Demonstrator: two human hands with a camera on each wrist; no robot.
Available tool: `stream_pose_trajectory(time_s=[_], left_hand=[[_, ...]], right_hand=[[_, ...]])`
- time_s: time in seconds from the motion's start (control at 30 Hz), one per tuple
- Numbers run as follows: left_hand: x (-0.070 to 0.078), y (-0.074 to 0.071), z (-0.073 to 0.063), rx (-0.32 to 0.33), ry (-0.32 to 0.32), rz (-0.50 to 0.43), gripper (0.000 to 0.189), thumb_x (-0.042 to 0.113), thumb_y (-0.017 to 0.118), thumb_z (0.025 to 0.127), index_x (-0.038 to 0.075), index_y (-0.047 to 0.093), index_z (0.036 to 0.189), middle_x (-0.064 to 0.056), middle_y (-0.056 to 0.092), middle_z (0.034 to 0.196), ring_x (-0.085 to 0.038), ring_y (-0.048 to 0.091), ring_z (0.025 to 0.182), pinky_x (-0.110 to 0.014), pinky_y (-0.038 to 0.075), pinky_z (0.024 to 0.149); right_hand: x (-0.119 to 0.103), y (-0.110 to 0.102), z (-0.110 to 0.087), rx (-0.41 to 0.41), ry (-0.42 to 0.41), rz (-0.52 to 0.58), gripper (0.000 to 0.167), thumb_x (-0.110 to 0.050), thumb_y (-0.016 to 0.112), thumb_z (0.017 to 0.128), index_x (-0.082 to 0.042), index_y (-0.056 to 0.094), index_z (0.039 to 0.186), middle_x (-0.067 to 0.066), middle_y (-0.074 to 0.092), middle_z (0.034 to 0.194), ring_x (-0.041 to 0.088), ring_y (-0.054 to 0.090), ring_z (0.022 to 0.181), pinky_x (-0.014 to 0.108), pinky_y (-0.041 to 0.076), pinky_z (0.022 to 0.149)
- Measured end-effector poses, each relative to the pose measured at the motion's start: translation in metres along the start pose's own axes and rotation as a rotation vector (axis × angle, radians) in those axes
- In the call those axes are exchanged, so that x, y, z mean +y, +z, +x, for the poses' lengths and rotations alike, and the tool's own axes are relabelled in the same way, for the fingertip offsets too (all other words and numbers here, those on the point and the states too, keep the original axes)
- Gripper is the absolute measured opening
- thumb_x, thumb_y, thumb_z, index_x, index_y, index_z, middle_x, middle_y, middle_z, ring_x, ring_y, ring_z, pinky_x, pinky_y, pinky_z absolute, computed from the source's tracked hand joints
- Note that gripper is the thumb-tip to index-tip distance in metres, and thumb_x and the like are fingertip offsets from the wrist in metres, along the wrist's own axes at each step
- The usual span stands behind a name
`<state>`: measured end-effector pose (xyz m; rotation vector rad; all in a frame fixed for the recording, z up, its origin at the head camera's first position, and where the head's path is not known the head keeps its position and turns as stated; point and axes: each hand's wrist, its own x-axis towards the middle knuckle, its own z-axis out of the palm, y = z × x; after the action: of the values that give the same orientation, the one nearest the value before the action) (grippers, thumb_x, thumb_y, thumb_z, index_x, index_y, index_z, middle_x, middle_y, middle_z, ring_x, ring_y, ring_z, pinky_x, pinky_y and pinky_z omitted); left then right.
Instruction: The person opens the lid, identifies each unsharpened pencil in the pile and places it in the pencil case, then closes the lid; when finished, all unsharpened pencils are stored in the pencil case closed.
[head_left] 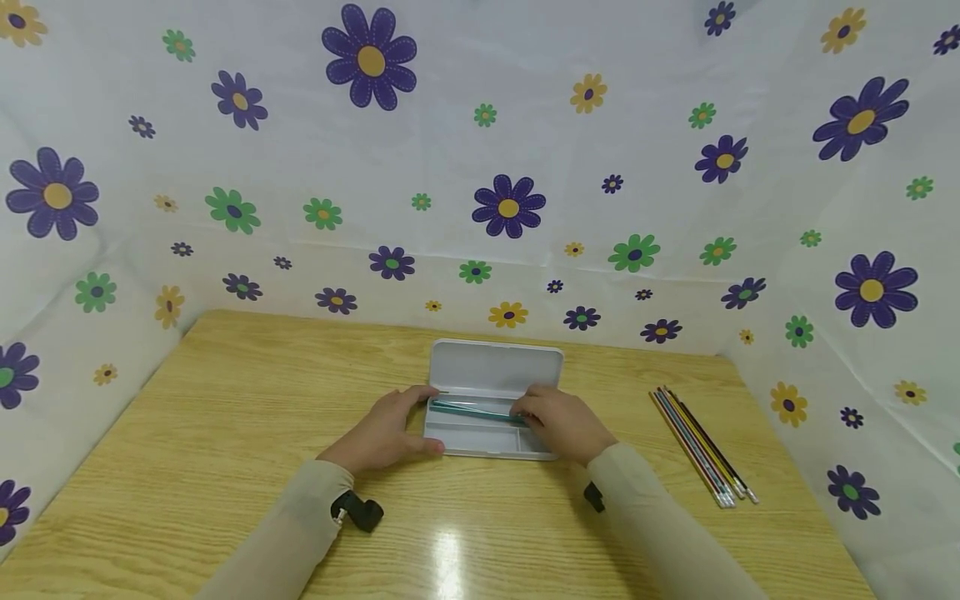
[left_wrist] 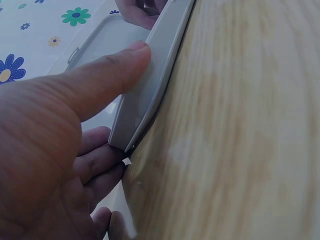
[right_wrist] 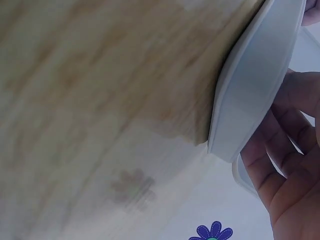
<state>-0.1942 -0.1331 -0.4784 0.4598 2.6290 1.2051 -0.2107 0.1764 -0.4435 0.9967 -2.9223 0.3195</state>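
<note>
A white pencil case [head_left: 472,438] lies on the table with its lid [head_left: 495,367] raised at the back. My left hand [head_left: 384,435] grips the case's left end; in the left wrist view the thumb [left_wrist: 112,75] presses the front wall while the fingers lie around the end. Inside the long rear compartment lies a slim teal pencil [head_left: 476,411]. My right hand [head_left: 564,423] reaches over the right part of the case and pinches the pencil's right end. In the right wrist view, the case wall [right_wrist: 250,85] hides those fingertips.
Several pencils [head_left: 701,446] with white eraser ends lie in a loose bundle on the wooden table [head_left: 300,367], right of the case. A white flower-print cloth [head_left: 450,150] stands behind the table and along both sides.
</note>
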Motion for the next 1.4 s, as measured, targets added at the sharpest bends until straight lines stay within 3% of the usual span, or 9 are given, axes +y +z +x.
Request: stream_pose_trajectory(time_s=[0.77, 1.0, 1.17, 1.4], left_hand=[[0.003, -0.001, 0.000, 0.000, -0.017, 0.020, 0.092, 0.051, 0.089, 0.078, 0.019, 0.047, 0.153, -0.009, 0.049, 0.156, -0.036, 0.038, 0.146, -0.057, 0.034, 0.118], [0.006, -0.001, -0.001, 0.002, -0.029, 0.013, 0.090, 0.048, 0.089, 0.079, 0.018, 0.047, 0.153, -0.009, 0.049, 0.155, -0.037, 0.038, 0.146, -0.058, 0.033, 0.118], [0.007, -0.001, -0.002, 0.009, -0.021, 0.014, 0.088, 0.046, 0.089, 0.080, 0.018, 0.048, 0.152, -0.009, 0.050, 0.154, -0.036, 0.039, 0.145, -0.058, 0.034, 0.118], [0.007, -0.001, -0.002, 0.009, -0.012, 0.023, 0.088, 0.045, 0.089, 0.080, 0.017, 0.048, 0.153, -0.009, 0.050, 0.155, -0.037, 0.039, 0.145, -0.058, 0.034, 0.118]], right_hand=[[0.007, -0.006, 0.006, -0.072, -0.029, 0.075, 0.014, -0.008, 0.074, 0.095, -0.019, 0.079, 0.102, -0.010, 0.067, 0.099, 0.007, 0.065, 0.092, 0.033, 0.058, 0.086], [0.004, -0.010, 0.005, -0.085, 0.010, 0.063, 0.013, -0.011, 0.074, 0.097, -0.018, 0.079, 0.106, -0.009, 0.068, 0.101, 0.007, 0.064, 0.092, 0.032, 0.058, 0.087], [0.006, -0.019, -0.009, -0.049, 0.023, 0.023, 0.014, -0.013, 0.073, 0.097, -0.018, 0.077, 0.109, -0.008, 0.068, 0.104, 0.008, 0.065, 0.094, 0.032, 0.058, 0.085], [0.029, -0.036, -0.051, 0.045, -0.016, -0.023, 0.019, -0.011, 0.076, 0.094, -0.014, 0.075, 0.113, -0.004, 0.069, 0.107, 0.011, 0.068, 0.095, 0.032, 0.059, 0.081]])
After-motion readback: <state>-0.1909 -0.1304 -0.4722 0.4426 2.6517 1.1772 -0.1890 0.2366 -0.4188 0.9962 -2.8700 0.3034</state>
